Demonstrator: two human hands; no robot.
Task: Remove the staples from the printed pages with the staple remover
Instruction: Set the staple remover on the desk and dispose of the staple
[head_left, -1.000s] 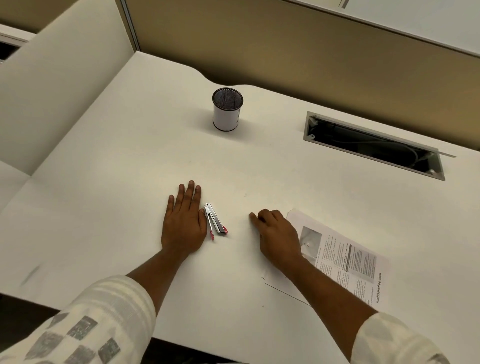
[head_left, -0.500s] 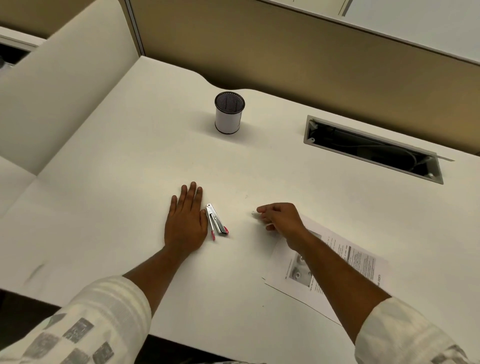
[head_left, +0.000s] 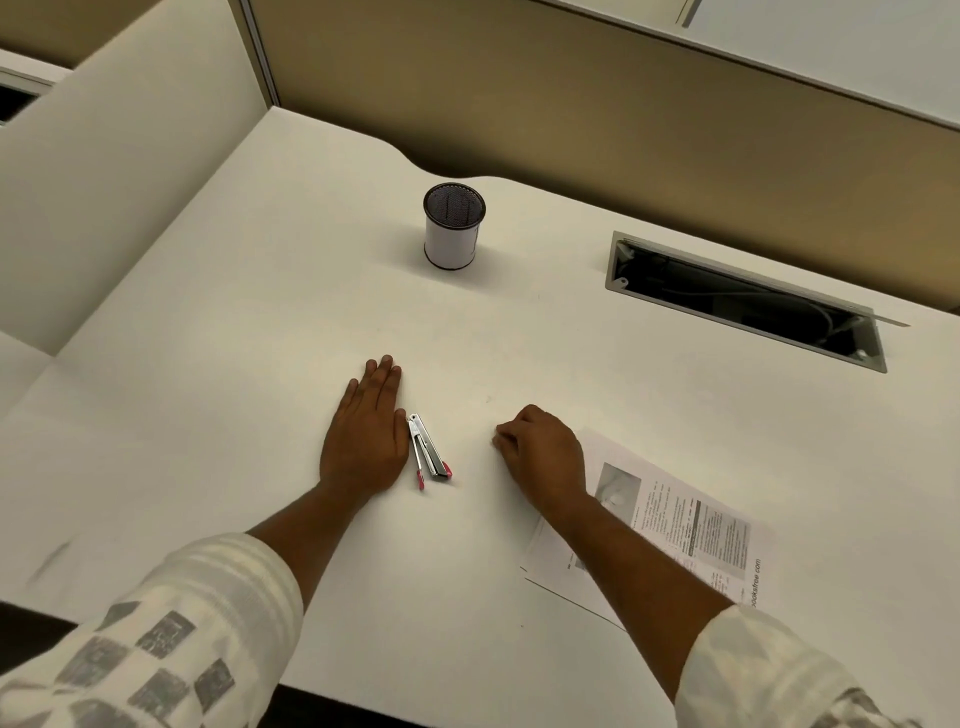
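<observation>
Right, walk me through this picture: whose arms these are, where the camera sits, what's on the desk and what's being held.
There is no machine here: a person wears a camera on the head, looking forward and down, so the arms are their own. The left hand lies flat, fingers straight, on the white desk. Just to its right lies the staple remover, a small metal tool with pink tips; nobody grips it. The right hand rests with curled fingers at the near corner of the printed pages; whether it pinches anything cannot be seen. Farther back stand a mesh pen cup and an open cable slot in the desk.
</observation>
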